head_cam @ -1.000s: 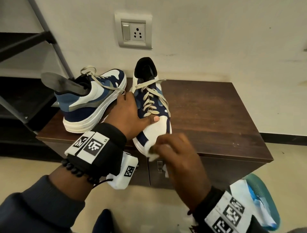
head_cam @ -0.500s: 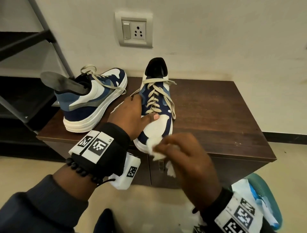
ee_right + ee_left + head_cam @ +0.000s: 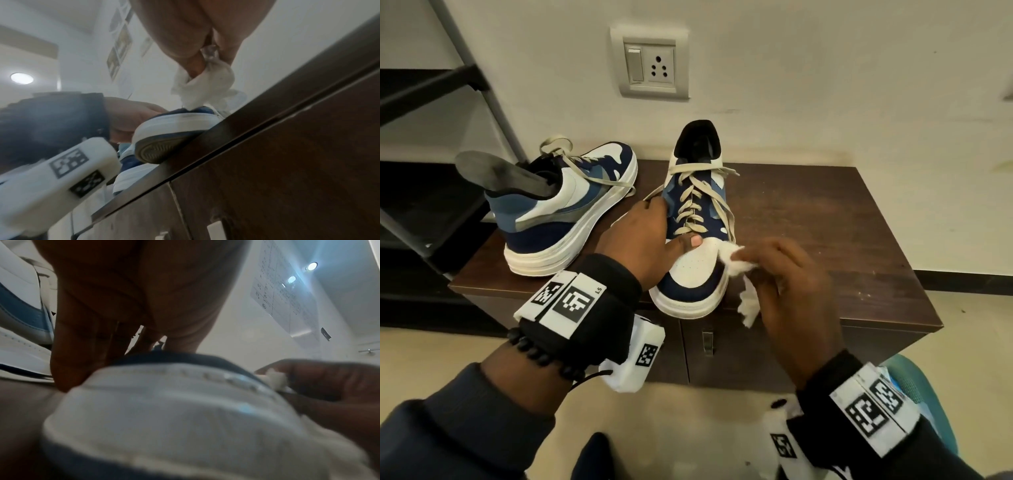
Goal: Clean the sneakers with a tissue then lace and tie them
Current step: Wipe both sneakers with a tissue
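Two blue-and-white sneakers sit on a dark wooden cabinet (image 3: 825,222) against a pale wall. The near sneaker (image 3: 697,270) points its toe at the person, and the toe sticks out past the cabinet's front edge; the right wrist view shows its sole overhanging that edge. Its beige laces (image 3: 693,205) are threaded but loose, untied, with the ends trailing to either side.

The left hand (image 3: 633,240) grasps this sneaker from its left side: the thumb lies across the white toe cap just below the lowest lace row, and the fingers wrap down the side towards the cabinet top.

The right hand (image 3: 791,284) pinches a crumpled white tissue (image 3: 736,260) between thumb and fingertips and presses it against the right edge of the toe cap. A loose tail of tissue hangs down below the hand, in front of the cabinet edge. In the right wrist view the tissue (image 3: 205,86) touches the blue upper just above the white sole rim.

The other sneaker (image 3: 565,212) stands to the left, heel towards the person and toe towards the wall. A grey insole (image 3: 506,174) sticks up out of its opening, and its laces are loose too. The two sneakers are near each other but not touching.

A switch and socket plate (image 3: 650,63) is on the wall above. A dark metal shelf frame (image 3: 482,85) stands at left. Both wrists wear black bands with printed marker tags.
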Demonstrator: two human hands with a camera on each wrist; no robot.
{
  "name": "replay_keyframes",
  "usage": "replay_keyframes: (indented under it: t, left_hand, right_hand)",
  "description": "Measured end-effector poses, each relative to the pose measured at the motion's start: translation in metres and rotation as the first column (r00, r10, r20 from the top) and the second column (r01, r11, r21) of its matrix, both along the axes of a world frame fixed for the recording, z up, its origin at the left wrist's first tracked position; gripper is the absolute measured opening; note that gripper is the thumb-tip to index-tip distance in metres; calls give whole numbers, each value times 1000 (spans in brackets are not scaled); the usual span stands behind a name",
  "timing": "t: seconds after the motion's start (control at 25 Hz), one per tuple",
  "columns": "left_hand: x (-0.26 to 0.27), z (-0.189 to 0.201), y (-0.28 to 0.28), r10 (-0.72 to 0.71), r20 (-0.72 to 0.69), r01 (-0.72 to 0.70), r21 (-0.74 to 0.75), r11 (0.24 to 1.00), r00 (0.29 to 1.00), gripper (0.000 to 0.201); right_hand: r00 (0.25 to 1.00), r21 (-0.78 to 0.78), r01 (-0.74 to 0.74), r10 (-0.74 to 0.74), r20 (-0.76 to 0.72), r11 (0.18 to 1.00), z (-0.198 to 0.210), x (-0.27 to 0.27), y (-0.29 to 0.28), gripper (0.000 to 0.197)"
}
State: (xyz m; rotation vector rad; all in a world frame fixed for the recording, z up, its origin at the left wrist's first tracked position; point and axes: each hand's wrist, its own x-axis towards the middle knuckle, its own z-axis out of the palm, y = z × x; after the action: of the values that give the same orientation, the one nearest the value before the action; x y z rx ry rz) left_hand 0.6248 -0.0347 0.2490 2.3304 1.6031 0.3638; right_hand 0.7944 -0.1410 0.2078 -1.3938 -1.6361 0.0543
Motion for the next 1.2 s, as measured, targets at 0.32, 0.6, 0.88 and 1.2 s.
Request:
replay_keyframes:
  t: [0.32, 0.6, 0.88, 1.2]
  left_hand:
    - [1, 6, -3, 2, -87, -1, 9, 1000, 996, 62]
    - [0, 3, -8, 5, -82, -3, 22, 1000, 997, 61]
    - [0, 6, -8, -4, -96, 7, 26, 1000, 995, 61]
    - [-2, 5, -6, -14, -79, 16, 24, 1000, 997, 63]
  right_hand:
    - [991, -16, -130, 130, 20, 991, -12, -6, -25, 16]
    - [993, 2, -26, 25, 116, 1000, -24, -14, -3, 16]
    - [994, -28, 72, -74, -81, 997, 9, -9, 18, 24]
    - [995, -117, 91, -96, -32, 989, 7, -8, 10, 18]
